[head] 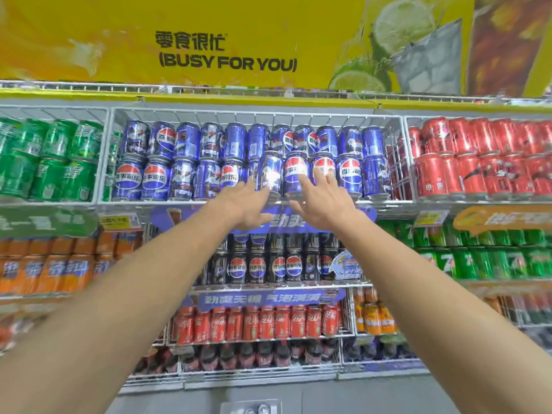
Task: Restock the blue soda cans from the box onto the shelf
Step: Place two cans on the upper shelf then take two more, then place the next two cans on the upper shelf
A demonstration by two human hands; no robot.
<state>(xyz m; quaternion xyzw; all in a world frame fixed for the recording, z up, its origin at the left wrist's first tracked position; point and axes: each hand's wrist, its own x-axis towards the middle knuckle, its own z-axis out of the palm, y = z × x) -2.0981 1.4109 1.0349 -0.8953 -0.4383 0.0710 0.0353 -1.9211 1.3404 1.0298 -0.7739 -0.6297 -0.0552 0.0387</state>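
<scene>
Blue soda cans [209,162] fill a white wire shelf compartment [257,202] in two stacked layers. Three blue cans [295,170] in the lower layer stand further forward than the rest, at the shelf's front edge. My left hand [248,204] reaches up with its fingertips against the left one of these. My right hand [324,201] has its fingers spread, touching the middle and right ones. Neither hand wraps around a can. At the bottom edge a pale box [249,407] shows some can tops.
Green cans [50,162] fill the compartment on the left and red cans [478,162] the one on the right. Below are black cans [277,264], orange cans [44,270], more green cans [493,258] and red cans [257,322]. A yellow banner [227,52] hangs above.
</scene>
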